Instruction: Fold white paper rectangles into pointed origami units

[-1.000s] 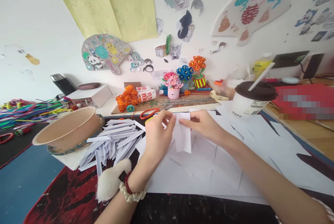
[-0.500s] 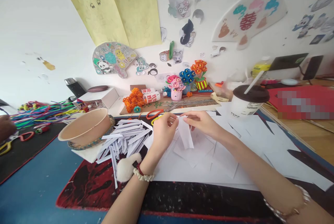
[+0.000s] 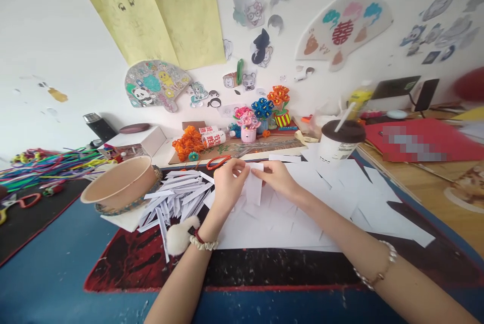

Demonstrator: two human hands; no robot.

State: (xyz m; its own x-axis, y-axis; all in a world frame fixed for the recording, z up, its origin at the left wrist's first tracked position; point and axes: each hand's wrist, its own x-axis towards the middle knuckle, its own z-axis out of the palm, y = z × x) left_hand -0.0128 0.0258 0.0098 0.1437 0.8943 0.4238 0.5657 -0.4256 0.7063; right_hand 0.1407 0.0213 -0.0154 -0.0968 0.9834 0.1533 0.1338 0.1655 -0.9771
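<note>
A small white paper strip [image 3: 254, 192] hangs upright between my hands over white paper sheets [image 3: 280, 233]. My left hand [image 3: 229, 183] pinches its upper left edge, fingers closed. On the other side, my right hand [image 3: 278, 179] grips the strip near its top right with thumb and fingertips. To the left of my left hand lies a heap of folded paper strips [image 3: 179, 200]. A white fluffy ball [image 3: 180, 237] on a hair tie rests beside my left wrist.
A round tan bowl [image 3: 121, 183] stands left of the heap. Red-handled scissors [image 3: 218, 162] lie behind my left hand. A lidded cup with a straw [image 3: 340, 142] stands at the back right. Flower pots [image 3: 248, 135] line the wall. Colourful pipe cleaners [image 3: 56, 165] are piled far left.
The strip has turned from a slant to nearly straight down, its broad face towards me. Both hands still hold it. The view has shifted slightly to the right.
</note>
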